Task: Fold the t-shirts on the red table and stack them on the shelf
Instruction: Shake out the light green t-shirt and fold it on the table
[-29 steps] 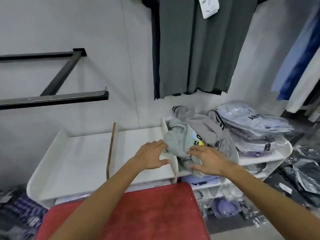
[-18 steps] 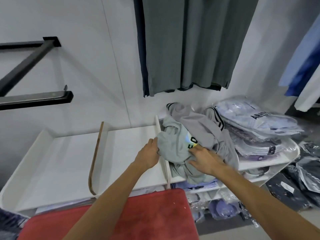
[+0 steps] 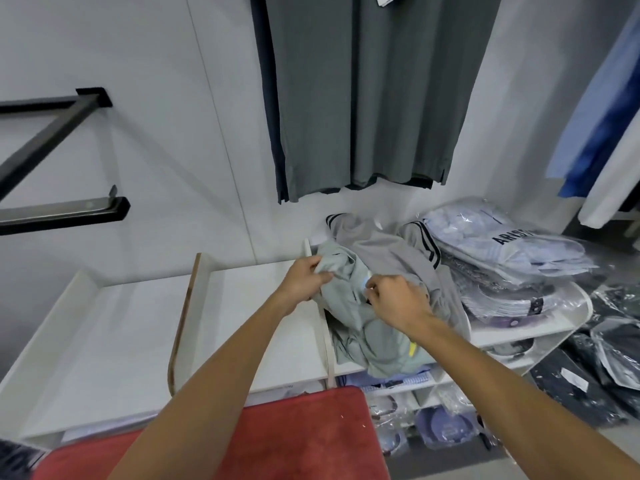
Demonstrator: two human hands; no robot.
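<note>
White wall and a white shelf (image 3: 263, 355) with upright dividers fill your view, and the red table (image 3: 277, 441) lies bare just below the shelf edge. On the shelf, in the compartment right of the middle divider, sits the crumpled pale green t-shirt (image 3: 367, 327), with a grey striped garment (image 3: 391, 251) behind it and bagged shirts (image 3: 498, 251) further right of it.

Your fingers are now closed on the cloth. Half a second ago the right hand lay almost flat on the t-shirt and the left one only touched its edge; now the left hand (image 3: 304, 280) pinches a fold at the upper left corner of the t-shirt, and the right hand (image 3: 398, 301) is curled into a fist around a bunch near its middle. I judge this means the grasp is made and you are ready to lift the t-shirt out, toward the red table for folding.

From the fingers outward: both wrists are bent slightly down, the knuckles turned up, and both forearms reach forward over the red table and come close together at the t-shirt. No folded piece is on the shelf compartments left of the t-shirt yet.
</note>
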